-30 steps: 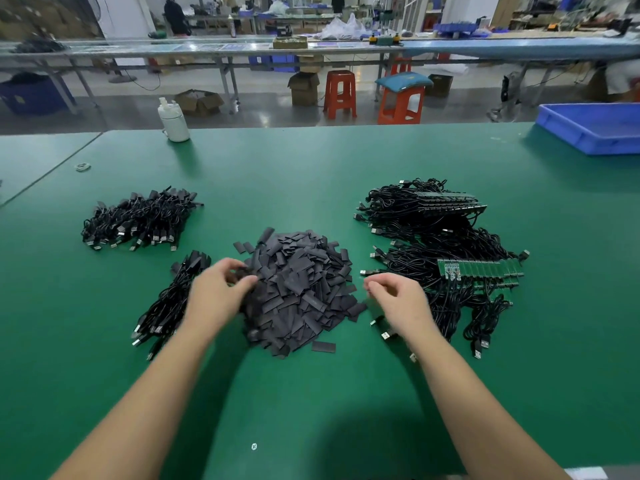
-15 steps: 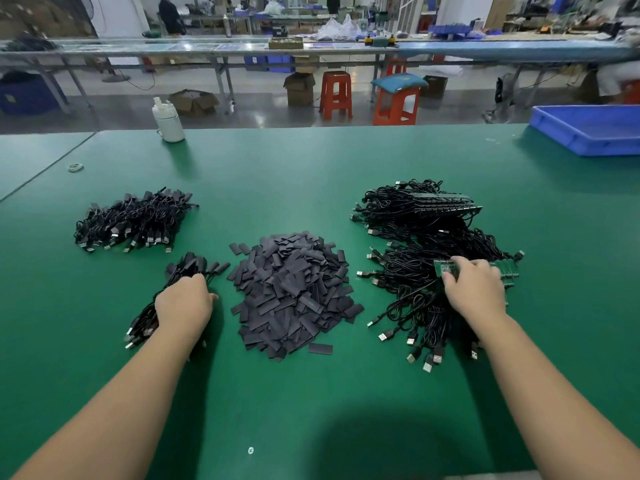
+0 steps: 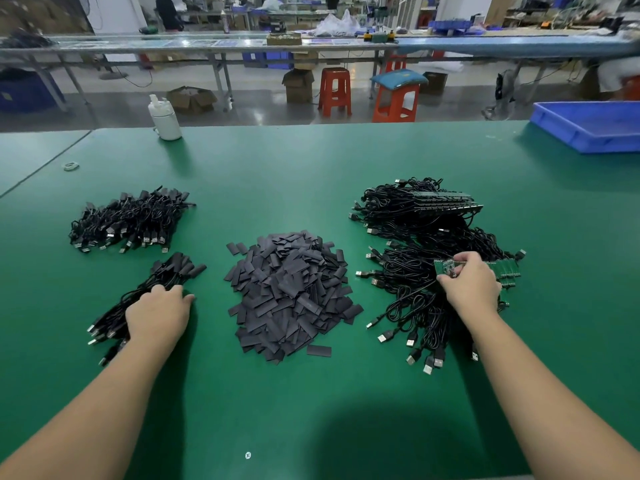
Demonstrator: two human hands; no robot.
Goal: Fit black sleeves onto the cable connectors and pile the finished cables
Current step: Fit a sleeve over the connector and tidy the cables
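- A green counter (image 3: 311, 168) is seen from above, with two bare forearms reaching forward onto it.
- In the middle lies a heap of flat black sleeves (image 3: 291, 296), loose and overlapping; one sleeve sits just apart at the near edge of the heap.
- The left hand (image 3: 157, 315) rests palm down on a small bundle of sleeved cables (image 3: 173, 271), fingers fairly straight and pressing on the wires, not curled around them. The sleeved ends fan out beyond the fingertips; metal plugs stick out on the near side.
- Farther back on the left is a second, larger pile of finished cables (image 3: 128, 220), well apart from the hand.
- On the right sprawls a big tangle of unsleeved cables (image 3: 415, 271) with small green circuit boards on their ends and silver plugs pointing toward the viewer.
- The right hand (image 3: 471, 285) pinches one green circuit board (image 3: 446, 266) between thumb and fingers, just above that tangle.
- A white bottle (image 3: 165, 119) stands at the far left edge and a blue tray (image 3: 588, 129) at the far right.
- Orange stools (image 3: 334, 91) stand on the floor beyond.
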